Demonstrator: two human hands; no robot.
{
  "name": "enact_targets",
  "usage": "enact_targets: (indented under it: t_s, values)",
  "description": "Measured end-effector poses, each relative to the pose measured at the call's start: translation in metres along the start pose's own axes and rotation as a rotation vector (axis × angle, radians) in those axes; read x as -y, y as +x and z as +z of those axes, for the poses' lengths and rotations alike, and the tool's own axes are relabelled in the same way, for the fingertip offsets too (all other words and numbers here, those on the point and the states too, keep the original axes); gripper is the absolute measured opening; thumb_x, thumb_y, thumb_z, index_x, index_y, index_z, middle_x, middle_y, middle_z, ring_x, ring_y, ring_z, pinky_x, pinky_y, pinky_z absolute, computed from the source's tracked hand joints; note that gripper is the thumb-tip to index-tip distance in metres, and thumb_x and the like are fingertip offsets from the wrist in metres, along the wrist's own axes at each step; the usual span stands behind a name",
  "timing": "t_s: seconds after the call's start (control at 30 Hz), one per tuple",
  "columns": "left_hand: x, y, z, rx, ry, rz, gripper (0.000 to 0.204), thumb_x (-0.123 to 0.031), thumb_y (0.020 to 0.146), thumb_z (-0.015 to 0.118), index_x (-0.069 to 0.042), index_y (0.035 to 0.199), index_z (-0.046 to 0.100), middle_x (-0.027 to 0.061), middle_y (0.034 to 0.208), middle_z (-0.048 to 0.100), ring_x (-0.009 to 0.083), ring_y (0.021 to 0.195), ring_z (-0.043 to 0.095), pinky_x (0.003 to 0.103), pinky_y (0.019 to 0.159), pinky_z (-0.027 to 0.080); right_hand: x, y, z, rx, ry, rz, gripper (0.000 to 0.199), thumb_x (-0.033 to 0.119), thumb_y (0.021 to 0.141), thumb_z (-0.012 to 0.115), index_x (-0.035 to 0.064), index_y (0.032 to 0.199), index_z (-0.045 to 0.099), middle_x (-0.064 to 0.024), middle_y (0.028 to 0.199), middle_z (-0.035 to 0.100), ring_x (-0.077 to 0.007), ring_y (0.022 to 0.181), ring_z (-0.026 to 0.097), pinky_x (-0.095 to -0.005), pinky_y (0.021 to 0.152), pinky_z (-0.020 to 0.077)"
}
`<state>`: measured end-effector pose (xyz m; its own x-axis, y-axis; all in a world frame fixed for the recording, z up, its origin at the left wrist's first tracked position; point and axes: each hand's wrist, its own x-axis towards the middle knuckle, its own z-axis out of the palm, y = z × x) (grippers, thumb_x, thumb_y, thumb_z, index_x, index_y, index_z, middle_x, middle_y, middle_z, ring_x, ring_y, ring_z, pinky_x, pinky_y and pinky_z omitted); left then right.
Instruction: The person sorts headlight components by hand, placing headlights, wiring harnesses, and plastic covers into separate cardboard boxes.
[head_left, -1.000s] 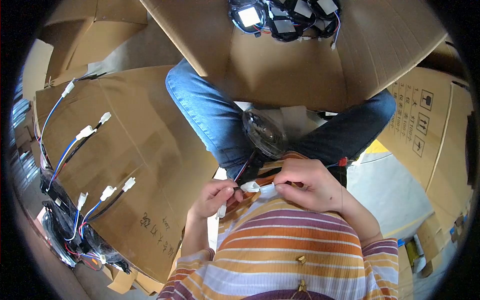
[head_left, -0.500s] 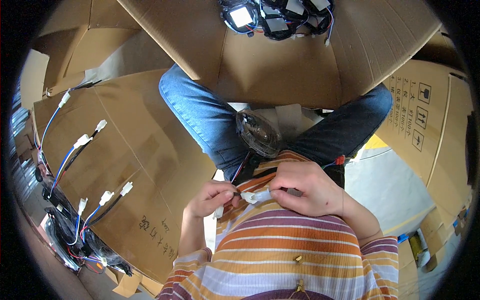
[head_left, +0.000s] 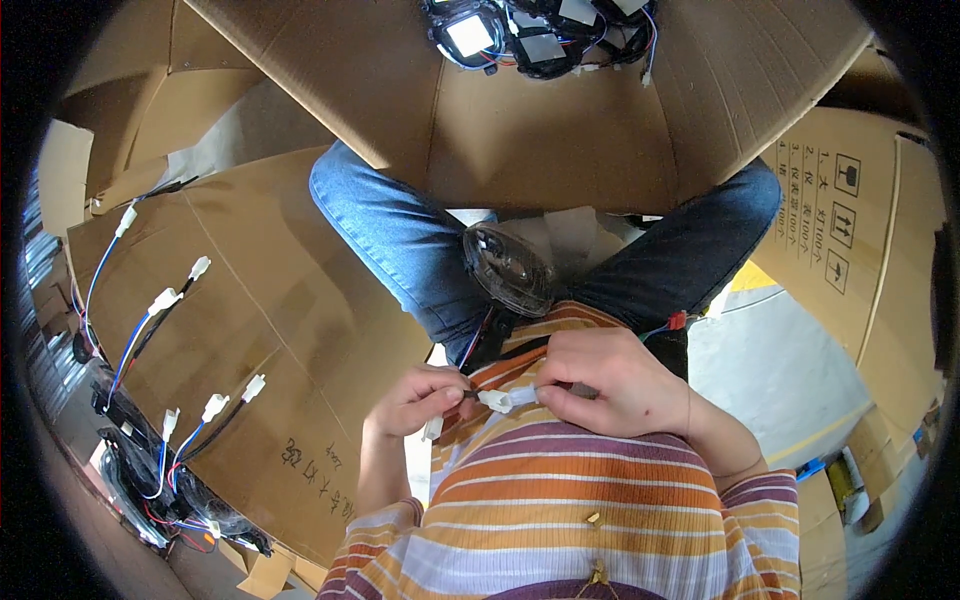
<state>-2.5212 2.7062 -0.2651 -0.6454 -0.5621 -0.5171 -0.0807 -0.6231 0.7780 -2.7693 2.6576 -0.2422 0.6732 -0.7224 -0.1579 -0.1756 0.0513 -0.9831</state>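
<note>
A round black lamp unit with a clear lens (head_left: 508, 268) rests between my knees, its red and blue wires running down toward my hands. My left hand (head_left: 418, 398) pinches a wire end right against a small white plug connector (head_left: 496, 401). My right hand (head_left: 610, 382) is closed on the other side of that white connector, held close to my striped shirt. Another small white connector (head_left: 433, 428) hangs just below my left hand. A red terminal (head_left: 677, 320) on a blue wire sticks out beside my right thigh.
A cardboard sheet (head_left: 250, 330) on my left carries several wires with white plugs (head_left: 163, 300) leading to black lamp units (head_left: 150, 480) at its lower edge. A cardboard flap ahead (head_left: 560, 130) holds more lamp units (head_left: 530, 30). Printed cartons (head_left: 850, 250) stand at the right.
Both hands have stayed near my waist. The white connector now shows plainly between them, with my left fingers drawn in against it.
</note>
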Motion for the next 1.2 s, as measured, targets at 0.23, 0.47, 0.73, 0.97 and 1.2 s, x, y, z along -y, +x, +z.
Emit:
enact_targets:
  t_s: [0.23, 0.47, 0.73, 0.97, 1.2]
  values:
    - [0.0, 0.001, 0.0, 0.004, 0.006, -0.024, 0.027, -0.02, 0.084, 0.041, 0.0, 0.07, 0.055, 0.0045, 0.065, 0.053, 0.0104, 0.058, 0.047, 0.023, 0.052, 0.037, -0.003, -0.005, -0.002, -0.004, -0.015, 0.013, 0.006, 0.01, 0.068, 0.056, 0.0044, 0.068, 0.053, -0.0071, 0.062, 0.05, -0.0195, 0.055, 0.05, -0.0279, 0.048, 0.0397]
    - [0.0, 0.002, 0.004, 0.016, 0.027, -0.063, 0.027, -0.019, 0.084, 0.041, 0.0, 0.07, 0.055, 0.0049, 0.065, 0.053, 0.0108, 0.057, 0.048, 0.023, 0.051, 0.037, 0.0, -0.006, 0.0, 0.009, -0.004, -0.015, 0.006, 0.009, 0.068, 0.056, 0.0043, 0.068, 0.053, -0.0072, 0.061, 0.05, -0.02, 0.055, 0.05, -0.0281, 0.048, 0.0396]
    - [-0.003, 0.006, 0.003, 0.075, 0.038, -0.076, 0.026, -0.019, 0.083, 0.041, 0.001, 0.072, 0.056, 0.0055, 0.066, 0.053, 0.0113, 0.057, 0.048, 0.023, 0.051, 0.038, -0.002, -0.007, 0.006, -0.006, -0.159, 0.024, 0.011, 0.014, 0.069, 0.055, 0.0036, 0.068, 0.052, -0.0074, 0.063, 0.049, -0.021, 0.058, 0.05, -0.0301, 0.05, 0.0404]
    - [-0.02, 0.007, 0.006, -0.068, 0.011, 0.093, 0.025, -0.017, 0.083, 0.041, 0.001, 0.077, 0.056, 0.0064, 0.07, 0.054, 0.0114, 0.057, 0.048, 0.023, 0.052, 0.038, 0.0, -0.011, -0.017, -0.057, -0.006, -0.014, 0.009, 0.011, 0.068, 0.054, 0.0022, 0.066, 0.052, -0.0072, 0.062, 0.049, -0.0195, 0.057, 0.049, -0.0284, 0.048, 0.0383]
    - [-0.12, 0.024, 0.035, -0.272, -0.138, 0.352, 0.025, -0.022, 0.086, 0.038, -0.002, 0.084, 0.053, -0.0023, 0.064, 0.043, 0.0004, 0.046, 0.034, 0.013, 0.039, 0.026, -0.016, -0.048, -0.046, -0.458, -0.05, 0.226, 0.009, 0.005, 0.066, 0.052, -0.0017, 0.063, 0.048, -0.0049, 0.058, 0.043, -0.0123, 0.052, 0.04, -0.0224, 0.046, 0.0302]
